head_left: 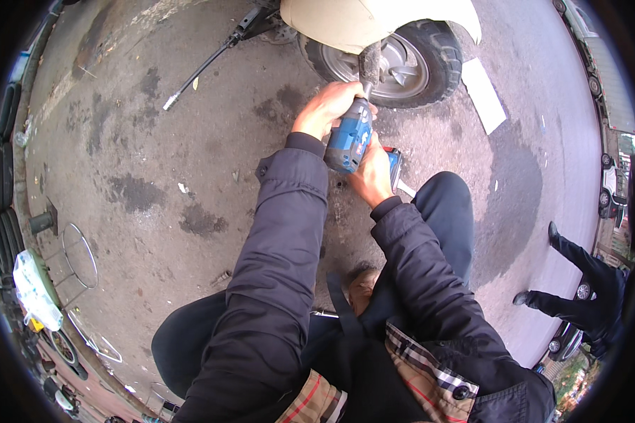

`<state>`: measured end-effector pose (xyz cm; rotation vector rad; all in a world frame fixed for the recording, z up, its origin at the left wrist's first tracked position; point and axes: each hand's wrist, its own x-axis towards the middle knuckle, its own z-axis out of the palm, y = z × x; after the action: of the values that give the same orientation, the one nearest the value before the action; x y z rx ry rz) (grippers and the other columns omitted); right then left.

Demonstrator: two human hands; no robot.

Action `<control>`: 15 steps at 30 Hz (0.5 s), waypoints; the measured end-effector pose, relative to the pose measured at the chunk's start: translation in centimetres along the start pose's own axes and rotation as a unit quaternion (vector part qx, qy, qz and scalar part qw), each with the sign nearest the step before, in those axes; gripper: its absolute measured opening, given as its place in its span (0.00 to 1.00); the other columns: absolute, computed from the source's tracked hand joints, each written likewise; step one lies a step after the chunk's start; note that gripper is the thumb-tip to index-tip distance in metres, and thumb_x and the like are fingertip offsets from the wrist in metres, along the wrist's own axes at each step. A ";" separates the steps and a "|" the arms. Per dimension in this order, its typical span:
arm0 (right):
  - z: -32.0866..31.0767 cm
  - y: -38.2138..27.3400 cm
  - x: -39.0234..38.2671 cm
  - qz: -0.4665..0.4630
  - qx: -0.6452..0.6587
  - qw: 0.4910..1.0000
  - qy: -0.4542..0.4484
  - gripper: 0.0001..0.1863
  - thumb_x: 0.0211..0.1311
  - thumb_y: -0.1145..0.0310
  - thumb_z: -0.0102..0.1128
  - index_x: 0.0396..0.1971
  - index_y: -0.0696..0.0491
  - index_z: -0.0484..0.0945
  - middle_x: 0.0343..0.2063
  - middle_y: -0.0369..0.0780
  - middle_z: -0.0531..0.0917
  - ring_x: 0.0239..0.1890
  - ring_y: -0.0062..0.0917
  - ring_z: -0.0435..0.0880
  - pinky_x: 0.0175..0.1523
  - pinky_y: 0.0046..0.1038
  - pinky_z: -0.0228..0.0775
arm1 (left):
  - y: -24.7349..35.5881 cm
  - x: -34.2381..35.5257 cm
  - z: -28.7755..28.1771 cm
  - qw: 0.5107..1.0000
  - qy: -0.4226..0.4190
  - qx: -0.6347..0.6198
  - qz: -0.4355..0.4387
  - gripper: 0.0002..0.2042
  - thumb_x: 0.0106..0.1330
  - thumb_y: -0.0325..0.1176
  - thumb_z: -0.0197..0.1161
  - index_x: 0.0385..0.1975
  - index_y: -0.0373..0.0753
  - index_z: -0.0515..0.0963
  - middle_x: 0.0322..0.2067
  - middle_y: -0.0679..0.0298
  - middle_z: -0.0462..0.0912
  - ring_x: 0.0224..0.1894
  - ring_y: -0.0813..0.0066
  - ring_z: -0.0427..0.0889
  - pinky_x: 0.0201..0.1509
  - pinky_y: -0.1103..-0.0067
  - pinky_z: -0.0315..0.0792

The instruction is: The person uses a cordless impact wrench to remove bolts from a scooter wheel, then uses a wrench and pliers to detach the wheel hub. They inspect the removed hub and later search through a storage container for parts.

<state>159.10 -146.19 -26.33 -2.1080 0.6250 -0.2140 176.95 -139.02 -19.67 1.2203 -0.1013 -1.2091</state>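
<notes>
Both my hands grip a blue and grey power tool [349,137] pointed up at a scooter's rear wheel [395,63]. My left hand [328,106] wraps the tool's front end near its socket, which meets the wheel's hub area. Lower down, my right hand [370,176] clasps the handle by the red and black battery base [394,163]. The cream body panel of the scooter [374,20] hangs over the tyre. My dark jacket sleeves come up from the lower edge.
A long black bar [208,62] lies on the stained asphalt at upper left. A white flat panel [484,95] lies right of the wheel. Wire rings [80,255] and a plastic bag [34,289] sit at left. Another person's dark legs [578,296] stand at right.
</notes>
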 end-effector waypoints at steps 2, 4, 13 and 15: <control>0.0 0.1 0.0 0.003 0.011 1.000 0.006 0.24 0.56 0.69 0.72 0.48 0.61 0.71 0.37 0.54 0.84 0.42 0.48 0.86 0.48 0.39 0.77 | 0.0 0.0 0.1 0.999 0.008 -0.033 -0.001 0.17 0.70 0.36 0.52 0.47 0.28 0.79 0.43 0.51 0.89 0.41 0.66 0.89 0.44 0.73 0.85; 0.3 0.6 0.5 -0.005 0.021 1.000 0.011 0.24 0.56 0.69 0.72 0.48 0.61 0.71 0.37 0.54 0.84 0.41 0.48 0.86 0.47 0.39 0.77 | -0.1 -0.1 0.2 0.999 -0.001 -0.032 0.008 0.16 0.69 0.36 0.52 0.45 0.30 0.79 0.41 0.51 0.89 0.38 0.67 0.88 0.40 0.74 0.83; 1.5 0.1 0.7 0.174 0.433 0.884 -0.008 0.15 0.81 0.62 0.43 0.50 0.59 0.71 0.47 0.42 0.82 0.48 0.31 0.83 0.53 0.33 0.76 | -0.5 0.5 -0.5 1.000 0.009 -0.004 0.006 0.18 0.71 0.37 0.50 0.48 0.28 0.79 0.42 0.51 0.89 0.39 0.67 0.88 0.44 0.72 0.84; 1.2 -1.0 0.5 0.215 0.549 0.808 -0.005 0.15 0.77 0.63 0.50 0.53 0.59 0.69 0.48 0.43 0.82 0.48 0.31 0.83 0.54 0.34 0.77 | -1.0 1.0 -0.7 0.999 -0.002 -0.038 0.009 0.18 0.71 0.37 0.51 0.48 0.28 0.79 0.42 0.52 0.89 0.40 0.67 0.88 0.46 0.72 0.83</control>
<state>160.36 -145.13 -26.28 -0.8160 0.7105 -0.2281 177.22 -139.14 -21.23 1.1481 -0.0682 -1.1884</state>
